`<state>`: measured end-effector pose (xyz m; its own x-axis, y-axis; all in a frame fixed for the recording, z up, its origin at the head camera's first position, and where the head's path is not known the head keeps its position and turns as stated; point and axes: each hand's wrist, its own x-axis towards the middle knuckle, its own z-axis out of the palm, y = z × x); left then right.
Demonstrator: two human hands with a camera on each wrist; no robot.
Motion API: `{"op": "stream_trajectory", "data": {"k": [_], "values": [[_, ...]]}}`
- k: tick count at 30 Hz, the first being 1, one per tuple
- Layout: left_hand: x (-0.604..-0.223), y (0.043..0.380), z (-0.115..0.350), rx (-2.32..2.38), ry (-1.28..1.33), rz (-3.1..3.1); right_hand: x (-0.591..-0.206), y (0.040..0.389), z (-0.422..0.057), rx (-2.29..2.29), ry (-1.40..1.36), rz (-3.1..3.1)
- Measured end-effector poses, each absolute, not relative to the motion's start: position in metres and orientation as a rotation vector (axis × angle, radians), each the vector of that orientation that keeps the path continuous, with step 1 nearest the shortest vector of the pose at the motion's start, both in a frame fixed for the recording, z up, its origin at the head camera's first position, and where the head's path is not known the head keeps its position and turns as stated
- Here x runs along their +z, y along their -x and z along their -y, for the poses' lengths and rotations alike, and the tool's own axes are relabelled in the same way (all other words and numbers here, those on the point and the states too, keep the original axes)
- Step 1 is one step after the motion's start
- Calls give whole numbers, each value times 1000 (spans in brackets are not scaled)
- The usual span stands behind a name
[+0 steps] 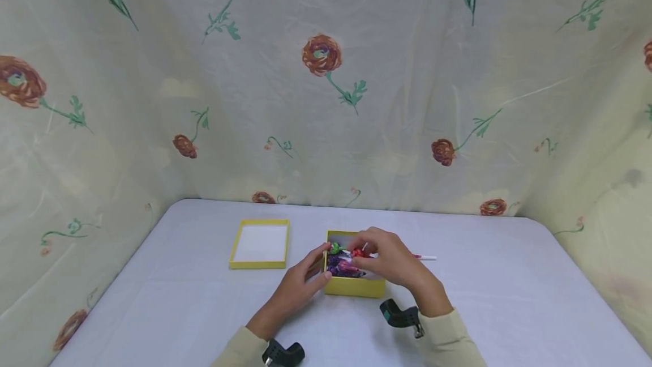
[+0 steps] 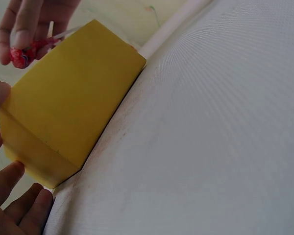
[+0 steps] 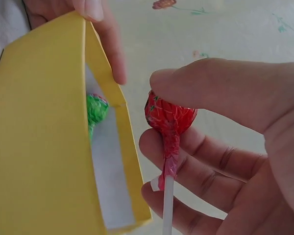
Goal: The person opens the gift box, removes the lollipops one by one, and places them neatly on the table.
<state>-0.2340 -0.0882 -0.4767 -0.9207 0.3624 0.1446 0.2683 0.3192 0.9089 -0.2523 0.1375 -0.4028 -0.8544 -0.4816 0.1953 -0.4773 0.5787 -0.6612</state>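
Round and glossy, the lollipop [image 3: 170,117] wears a crinkled red wrapper with green marks, gathered around a white stick. The right hand [image 1: 385,256] pinches it over the open box [image 1: 355,287], while the left hand [image 1: 297,290] grips the box's left edge, thumb at the near corner.

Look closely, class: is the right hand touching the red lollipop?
Touching. The right wrist view shows it: the right hand has its thumb against the wrapped head of the red lollipop, with no gap.
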Motion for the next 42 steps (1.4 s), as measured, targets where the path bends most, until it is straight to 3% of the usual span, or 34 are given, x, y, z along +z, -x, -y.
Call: {"op": "stream_trajectory", "data": {"k": [5, 17, 42], "values": [[-464, 227, 87, 1684, -586, -2465, -400, 252, -145, -1168, 791, -2799], [-497, 244, 89, 1673, -591, -2500, -401, 255, -168, -1166, 567, -2873], [-497, 245, 90, 1659, -579, -2513, -405, 260, -197, -1058, 455, -2944]]}}
